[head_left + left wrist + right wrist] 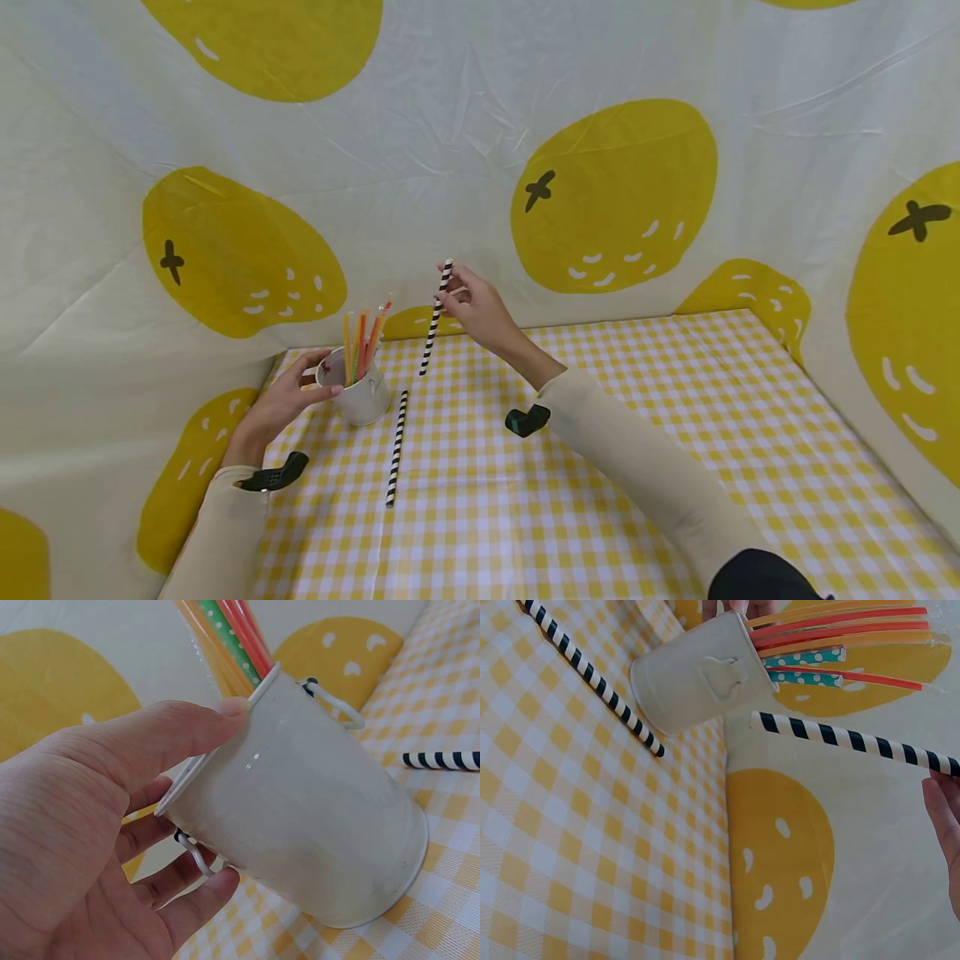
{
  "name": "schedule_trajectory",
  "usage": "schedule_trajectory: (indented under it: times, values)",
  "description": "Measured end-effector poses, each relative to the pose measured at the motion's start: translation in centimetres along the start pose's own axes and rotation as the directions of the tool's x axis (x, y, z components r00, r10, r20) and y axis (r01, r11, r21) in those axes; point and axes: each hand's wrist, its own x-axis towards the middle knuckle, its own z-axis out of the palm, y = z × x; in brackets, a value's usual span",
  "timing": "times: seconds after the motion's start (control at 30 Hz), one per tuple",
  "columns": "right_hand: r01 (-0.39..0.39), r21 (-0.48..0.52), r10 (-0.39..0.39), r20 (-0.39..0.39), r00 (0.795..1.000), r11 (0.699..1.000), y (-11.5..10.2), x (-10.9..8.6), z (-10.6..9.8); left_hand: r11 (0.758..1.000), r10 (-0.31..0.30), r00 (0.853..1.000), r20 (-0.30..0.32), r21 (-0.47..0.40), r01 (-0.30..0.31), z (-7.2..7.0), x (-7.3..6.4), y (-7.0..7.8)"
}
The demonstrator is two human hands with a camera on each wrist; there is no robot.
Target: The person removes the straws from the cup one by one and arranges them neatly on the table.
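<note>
My left hand (279, 402) grips a small white metal pail (366, 403) at its rim. In the left wrist view the thumb presses the near edge while the fingers curl about the far side by a little handle (196, 855). Orange, red and dotted green straws (840, 631) stick out of the pail, some in clear wrappers. To the right, my right hand (480, 315) pinches a black-and-white striped straw (432, 333) near its upper end, holding it steeply tilted above the table. A second striped straw (397, 450) lies on the cloth in front of the pail.
A yellow-and-white checked cloth (600, 467) covers the table. Behind it and to the sides hangs a pale curtain (450, 125) printed with large yellow fruit, close to the table's back edge. Dark devices are strapped to both wrists.
</note>
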Motion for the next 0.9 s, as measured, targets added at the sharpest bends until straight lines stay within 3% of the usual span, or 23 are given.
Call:
schedule_trajectory:
  times: [0.2, 0.57, 0.9]
  values:
    - [-0.036, -0.031, 0.036, -0.002, 0.999, 0.999, 0.3, -0.9, -0.5, 1.000, -0.002, 1.000, 0.003, 0.005, 0.002, 0.0, -0.2, 0.1]
    - [-0.048, 0.075, 0.049, -0.008, 0.999, 0.996, 0.7, -2.7, -1.2, 1.000, -0.005, 1.000, 0.014, 0.004, 0.005, -0.1, -0.4, 0.4]
    - [-0.049, -0.012, 0.050, 0.033, 0.998, 0.999, 0.7, -4.0, -1.4, 1.000, 0.005, 1.000, 0.012, 0.010, -0.006, 0.0, -0.3, 0.2]
